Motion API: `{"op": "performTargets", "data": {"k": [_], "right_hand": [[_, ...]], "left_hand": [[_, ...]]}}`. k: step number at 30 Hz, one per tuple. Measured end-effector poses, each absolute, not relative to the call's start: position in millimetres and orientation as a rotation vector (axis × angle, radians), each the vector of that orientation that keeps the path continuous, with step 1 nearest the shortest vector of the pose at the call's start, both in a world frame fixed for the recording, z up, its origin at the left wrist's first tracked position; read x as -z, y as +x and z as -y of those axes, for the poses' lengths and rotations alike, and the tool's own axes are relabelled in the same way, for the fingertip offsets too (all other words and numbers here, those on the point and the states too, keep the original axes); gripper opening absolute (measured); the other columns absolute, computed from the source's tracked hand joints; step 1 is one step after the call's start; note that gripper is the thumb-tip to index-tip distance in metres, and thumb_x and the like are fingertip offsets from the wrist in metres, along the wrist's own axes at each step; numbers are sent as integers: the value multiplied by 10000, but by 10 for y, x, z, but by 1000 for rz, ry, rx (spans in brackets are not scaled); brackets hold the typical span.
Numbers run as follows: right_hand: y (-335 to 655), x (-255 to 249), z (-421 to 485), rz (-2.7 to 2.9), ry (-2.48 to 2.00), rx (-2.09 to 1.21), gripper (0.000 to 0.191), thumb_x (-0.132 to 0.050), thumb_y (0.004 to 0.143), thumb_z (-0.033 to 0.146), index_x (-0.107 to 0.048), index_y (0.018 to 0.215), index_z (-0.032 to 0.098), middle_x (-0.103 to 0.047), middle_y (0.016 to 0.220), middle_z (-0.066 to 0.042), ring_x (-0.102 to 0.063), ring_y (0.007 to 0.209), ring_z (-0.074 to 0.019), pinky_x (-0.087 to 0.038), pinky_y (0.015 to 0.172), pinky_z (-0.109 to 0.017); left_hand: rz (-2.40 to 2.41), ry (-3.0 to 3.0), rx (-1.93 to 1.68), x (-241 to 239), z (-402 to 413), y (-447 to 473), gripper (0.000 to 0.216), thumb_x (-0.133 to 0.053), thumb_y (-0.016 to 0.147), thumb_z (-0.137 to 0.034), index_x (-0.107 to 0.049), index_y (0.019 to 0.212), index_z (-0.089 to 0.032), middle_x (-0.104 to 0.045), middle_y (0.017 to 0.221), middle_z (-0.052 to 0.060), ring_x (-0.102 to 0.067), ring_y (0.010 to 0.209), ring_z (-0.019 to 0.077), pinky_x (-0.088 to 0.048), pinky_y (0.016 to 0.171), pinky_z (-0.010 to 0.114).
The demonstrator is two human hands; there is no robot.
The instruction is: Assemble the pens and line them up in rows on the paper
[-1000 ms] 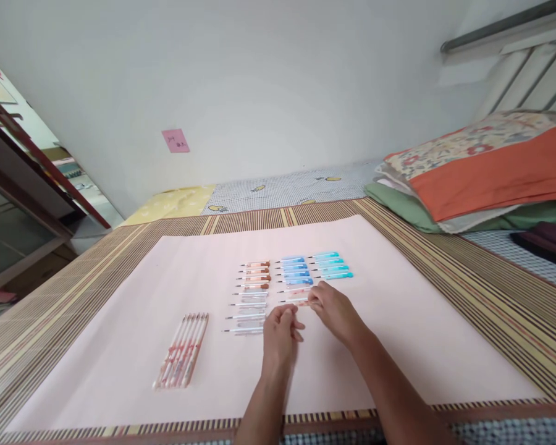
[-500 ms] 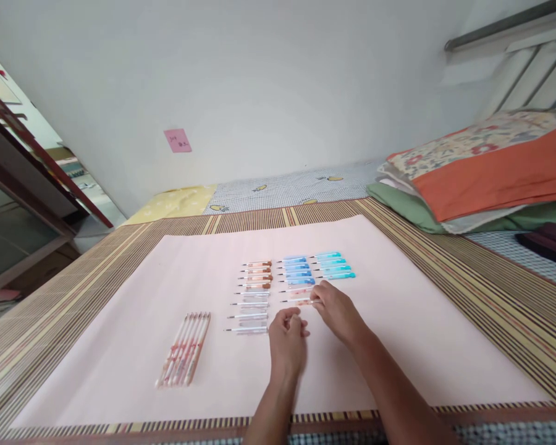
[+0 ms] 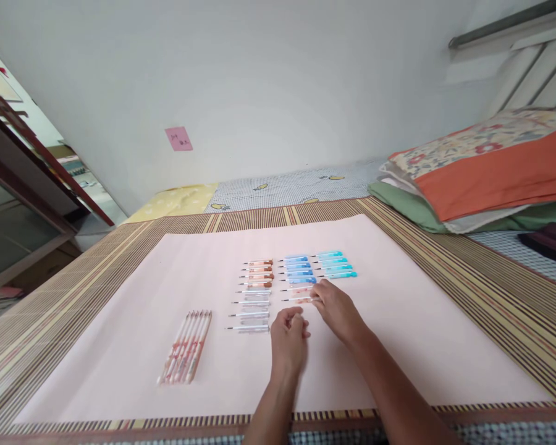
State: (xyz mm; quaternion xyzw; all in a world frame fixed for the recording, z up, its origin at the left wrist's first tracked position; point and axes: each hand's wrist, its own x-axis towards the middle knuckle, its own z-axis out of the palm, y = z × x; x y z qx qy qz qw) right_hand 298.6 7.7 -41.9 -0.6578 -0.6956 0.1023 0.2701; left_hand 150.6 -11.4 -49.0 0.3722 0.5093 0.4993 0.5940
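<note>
On a pale pink sheet (image 3: 398, 346) lie rows of pens: brown-capped pens (image 3: 258, 272), clear pens (image 3: 250, 312), blue pens (image 3: 298, 269) and turquoise pens (image 3: 335, 264). My right hand (image 3: 336, 309) rests just below the blue column, its fingertips pinched on a clear pink-patterned pen (image 3: 299, 300). My left hand (image 3: 288, 339) is curled loosely beside it, fingers bent toward the palm; whether it holds anything is hidden. A tight bundle of pink-patterned pens (image 3: 185, 347) lies to the left.
The sheet lies on a striped woven mat (image 3: 500, 272) over a checked bedsheet (image 3: 287, 185). Folded quilts and an orange pillow (image 3: 491, 170) are stacked at the right. A white wall with a pink note (image 3: 178, 138) is behind; a dark wooden frame (image 3: 23, 161) stands at left.
My left hand has shifted slightly right and nearer to me. My right hand stays on the pen below the blue column. The view has drifted a little.
</note>
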Motion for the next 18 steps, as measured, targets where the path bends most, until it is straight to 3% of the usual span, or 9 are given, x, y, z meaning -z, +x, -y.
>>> {"op": "performTargets", "data": {"k": [9, 13, 18], "right_hand": [[3098, 317, -31, 1780, -1717, -403, 96, -550, 820, 152, -586, 856, 233, -626, 964, -18, -587, 777, -168, -425, 724, -285], [3245, 269, -6, 1617, -1676, -420, 65, -566, 840, 280, -604, 809, 238, -644, 862, -7, -569, 719, -172, -432, 704, -294], [3324, 275, 19, 1662, -1767, -523, 41, -589, 782, 263, -588, 750, 238, -631, 777, 10, -558, 703, -175, -400, 660, -285]], "left_hand": [[-1204, 912, -1141, 505, 106, 1498, 393, -708, 667, -437, -697, 890, -113, -660, 670, 76, -613, 617, 177, -494, 570, 294], [-1190, 959, -1107, 503, 124, 1496, 400, -690, 707, -472, -707, 906, -126, -638, 633, 45, -582, 566, 157, -454, 549, 278], [-1196, 1178, -1036, 482, 168, 1482, 355, -660, 782, -432, -729, 974, -142, -681, 696, 67, -620, 651, 193, -457, 596, 299]]}}
